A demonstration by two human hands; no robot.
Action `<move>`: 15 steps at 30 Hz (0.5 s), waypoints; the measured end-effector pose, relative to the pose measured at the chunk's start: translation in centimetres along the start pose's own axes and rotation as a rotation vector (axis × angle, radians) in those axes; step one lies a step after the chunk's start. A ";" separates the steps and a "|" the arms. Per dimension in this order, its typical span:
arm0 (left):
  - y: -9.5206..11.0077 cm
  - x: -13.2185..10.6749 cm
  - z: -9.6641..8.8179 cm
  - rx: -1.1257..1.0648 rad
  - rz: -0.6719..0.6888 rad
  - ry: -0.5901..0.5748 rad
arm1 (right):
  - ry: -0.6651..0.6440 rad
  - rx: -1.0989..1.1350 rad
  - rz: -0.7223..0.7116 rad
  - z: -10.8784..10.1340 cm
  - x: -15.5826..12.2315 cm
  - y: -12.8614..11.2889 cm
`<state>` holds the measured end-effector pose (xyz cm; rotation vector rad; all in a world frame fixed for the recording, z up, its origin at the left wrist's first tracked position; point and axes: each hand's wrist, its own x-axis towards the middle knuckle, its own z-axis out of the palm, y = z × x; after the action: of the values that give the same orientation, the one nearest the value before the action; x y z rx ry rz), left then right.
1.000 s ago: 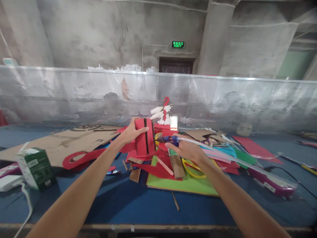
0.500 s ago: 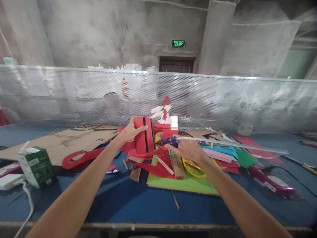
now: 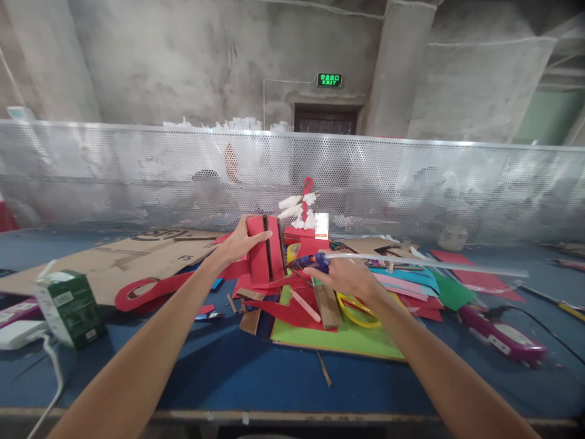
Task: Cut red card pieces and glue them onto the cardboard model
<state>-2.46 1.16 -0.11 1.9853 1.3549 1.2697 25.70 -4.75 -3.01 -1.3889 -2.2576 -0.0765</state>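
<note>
Crowding the glue gun (image 3: 311, 262): paper scraps (image 3: 284, 313)

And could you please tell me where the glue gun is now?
In the head view, the glue gun is in the right hand just below the centre, its tip close to the right side of the red cardboard.

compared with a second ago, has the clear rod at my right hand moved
Yes, the clear rod has swung upward in the view; its far end no longer overlaps the purple power strip.
</note>
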 end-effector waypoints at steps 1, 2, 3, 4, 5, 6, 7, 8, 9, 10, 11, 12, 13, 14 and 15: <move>-0.2 0.1 -0.1 -0.011 0.005 0.004 | -0.017 0.005 -0.002 -0.1 -0.1 -0.1; -0.4 0.2 -0.1 -0.018 0.011 0.009 | -0.032 0.005 -0.002 -0.1 -0.1 -0.1; -0.6 0.2 -0.2 -0.019 0.015 0.016 | -0.043 0.002 0.000 -0.2 -0.1 -0.1; -0.7 0.3 -0.2 -0.015 0.018 0.025 | -0.051 0.001 0.001 -0.2 -0.2 -0.2; -0.9 0.4 -0.3 -0.008 0.021 0.032 | -0.057 0.005 0.002 -0.2 -0.2 -0.2; -1.0 0.4 -0.3 0.001 0.023 0.037 | -0.062 0.012 0.005 -0.2 -0.2 -0.1; -1.1 0.5 -0.3 0.010 0.024 0.041 | -0.064 0.023 0.009 -0.2 -0.2 -0.1; -1.1 0.5 -0.4 0.016 0.027 0.047 | -0.063 0.034 0.014 -0.2 -0.2 -0.1; -1.2 0.6 -0.4 0.020 0.031 0.052 | -0.054 0.044 0.014 -0.2 -0.2 -0.1; -1.2 0.6 -0.4 0.022 0.033 0.051 | -0.039 0.052 0.006 -0.2 -0.2 -0.1; -1.2 0.6 -0.4 0.022 0.033 0.046 | -0.020 0.059 -0.007 -0.2 -0.2 0.0; -1.2 0.6 -0.4 0.021 0.029 0.041 | -0.002 0.065 -0.022 -0.2 -0.2 0.0; -1.2 0.6 -0.4 0.018 0.024 0.036 | 0.009 0.070 -0.035 -0.2 -0.2 0.0; -1.1 0.5 -0.3 0.014 0.017 0.033 | 0.011 0.071 -0.040 -0.1 -0.2 0.0; -1.1 0.5 -0.3 0.011 0.010 0.032 | 0.003 0.067 -0.036 -0.1 -0.1 0.1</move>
<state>-3.24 2.07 -0.52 1.9900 1.3717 1.3067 25.85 -4.85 -3.02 -1.3128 -2.2618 -0.0153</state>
